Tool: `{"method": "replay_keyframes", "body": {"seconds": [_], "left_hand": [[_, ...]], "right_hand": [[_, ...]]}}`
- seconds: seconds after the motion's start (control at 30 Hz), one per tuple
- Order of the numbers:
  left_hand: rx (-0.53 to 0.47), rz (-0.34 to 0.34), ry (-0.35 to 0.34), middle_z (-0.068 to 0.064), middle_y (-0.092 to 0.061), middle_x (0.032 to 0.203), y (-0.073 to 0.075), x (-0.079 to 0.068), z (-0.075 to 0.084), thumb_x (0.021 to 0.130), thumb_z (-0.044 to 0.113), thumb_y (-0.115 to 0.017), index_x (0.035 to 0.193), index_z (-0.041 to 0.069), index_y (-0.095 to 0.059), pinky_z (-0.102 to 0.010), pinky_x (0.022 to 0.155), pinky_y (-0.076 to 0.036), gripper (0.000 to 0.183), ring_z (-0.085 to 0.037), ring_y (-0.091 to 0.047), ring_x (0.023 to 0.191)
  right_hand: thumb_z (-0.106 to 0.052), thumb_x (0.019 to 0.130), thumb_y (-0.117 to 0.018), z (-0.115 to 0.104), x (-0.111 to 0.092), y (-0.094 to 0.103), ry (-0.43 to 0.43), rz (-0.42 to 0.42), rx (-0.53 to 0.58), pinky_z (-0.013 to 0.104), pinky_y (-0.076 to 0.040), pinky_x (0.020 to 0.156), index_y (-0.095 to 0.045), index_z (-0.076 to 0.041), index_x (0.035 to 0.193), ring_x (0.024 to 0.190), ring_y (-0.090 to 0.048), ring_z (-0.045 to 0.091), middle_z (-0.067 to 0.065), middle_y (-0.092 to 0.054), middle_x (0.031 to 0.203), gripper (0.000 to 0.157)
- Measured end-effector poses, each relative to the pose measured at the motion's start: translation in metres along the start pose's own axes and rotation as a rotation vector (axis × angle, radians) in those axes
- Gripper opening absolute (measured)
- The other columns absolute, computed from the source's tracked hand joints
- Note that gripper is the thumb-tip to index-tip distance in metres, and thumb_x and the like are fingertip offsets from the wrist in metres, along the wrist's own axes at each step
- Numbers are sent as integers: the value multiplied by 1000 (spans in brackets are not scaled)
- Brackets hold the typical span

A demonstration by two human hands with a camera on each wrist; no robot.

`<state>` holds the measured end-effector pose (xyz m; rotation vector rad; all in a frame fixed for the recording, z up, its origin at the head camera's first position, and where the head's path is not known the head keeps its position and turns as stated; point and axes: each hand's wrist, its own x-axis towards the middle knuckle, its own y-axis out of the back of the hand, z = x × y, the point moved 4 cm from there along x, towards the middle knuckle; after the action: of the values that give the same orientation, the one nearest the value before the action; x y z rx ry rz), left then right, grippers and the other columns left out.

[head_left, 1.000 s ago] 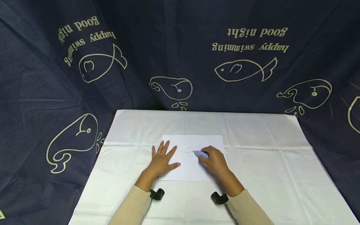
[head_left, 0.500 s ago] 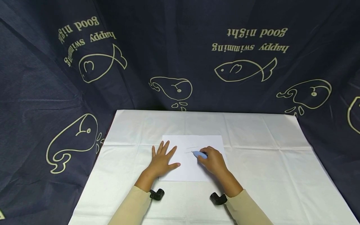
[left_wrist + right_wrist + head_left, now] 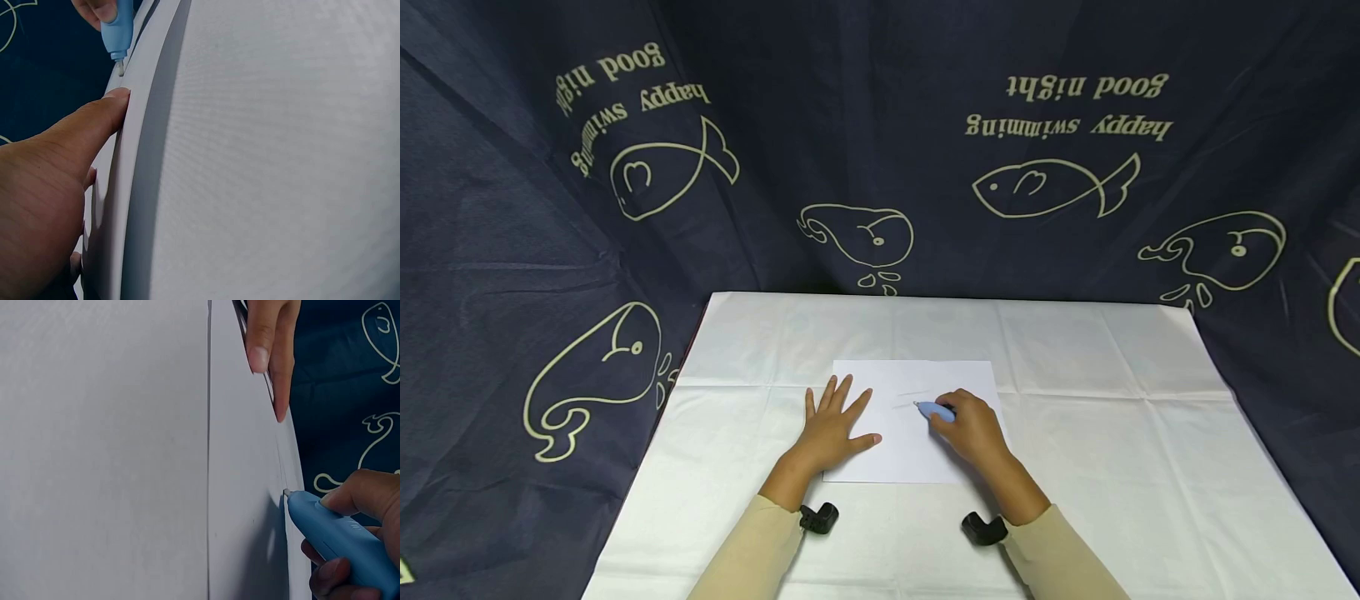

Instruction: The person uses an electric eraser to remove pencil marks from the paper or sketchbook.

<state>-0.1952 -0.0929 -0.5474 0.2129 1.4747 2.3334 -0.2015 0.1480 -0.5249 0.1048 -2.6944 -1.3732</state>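
A white sheet of paper point(image 3: 891, 462) lies on the cloth, bearing two faint thin lines. My left hand point(image 3: 827, 435) rests on the paper's left side with its fingers spread; its thumb point(image 3: 111, 107) shows in the left wrist view. My right hand point(image 3: 972, 427) grips a thick blue electric eraser point(image 3: 936, 411) on the right half of the sheet. The eraser's narrow pale tip points left, at the right end of the lower line. In the right wrist view, the thumb lies along the top of the blue electric eraser point(image 3: 340, 534) and the other fingers curl beneath.
A white cloth point(image 3: 1105, 467) with fold creases covers the table. Behind and at the sides hangs a dark blue curtain point(image 3: 940, 50) printed with fish and whales. Black wrist cameras point(image 3: 819, 518) sit at both beige sleeves.
The right hand with the electric eraser shifts slightly left, then back right to about where it was. The left hand and paper stay still.
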Motion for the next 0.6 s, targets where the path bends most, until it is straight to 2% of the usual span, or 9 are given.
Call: {"method": "replay_keyframes", "body": {"seconds": [0.17,0.4,0.6], "left_hand": [[0,-3,-2,-18,-11,170,-1,0,-1,94,59,-61,159,21,-35,-76,117,4,80,-45,-1,157],[1,-11,9,-16,-9,171,0,1,-1,94,60,-61,159,23,-34,-75,118,5,80,-43,0,158],[19,-27,16,-14,-7,172,-1,1,-2,94,63,-59,160,25,-31,-74,118,6,82,-41,3,158]], "right_hand": [[-23,87,-76,-3,0,-1,4,-23,9,41,-54,75,-77,-7,106,85,-67,23,8,-74,102,25],[-22,86,-76,-1,-1,4,-15,19,-17,44,-55,75,-77,-6,105,84,-68,26,11,-73,100,24],[-24,87,-76,-3,-1,-1,-2,-20,-1,41,-54,74,-77,-7,106,84,-66,23,9,-74,101,25]]}}
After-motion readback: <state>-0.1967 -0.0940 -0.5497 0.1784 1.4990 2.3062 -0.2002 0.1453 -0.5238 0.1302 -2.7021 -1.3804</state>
